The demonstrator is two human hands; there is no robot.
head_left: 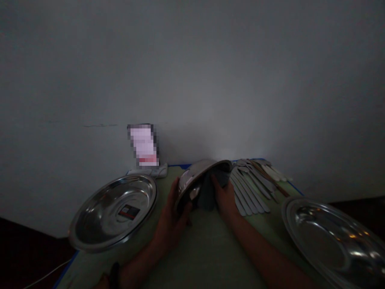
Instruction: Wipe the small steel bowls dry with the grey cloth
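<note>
My left hand [170,224] grips the near rim of a steel bowl [195,174] that is tilted up on its edge in the middle of the table. My right hand [224,196] is inside the bowl, closed on a dark grey cloth [207,196] pressed against the bowl's inner face. Both forearms come in from the bottom of the picture. The scene is dim.
A wide steel plate [90,224] with a small label lies at the left, another steel plate [303,237] at the right. Several spoons or knives [255,184] lie fanned out behind my right hand. A blurred-out object [144,146] stands against the wall. The table [207,257] has a pale cover.
</note>
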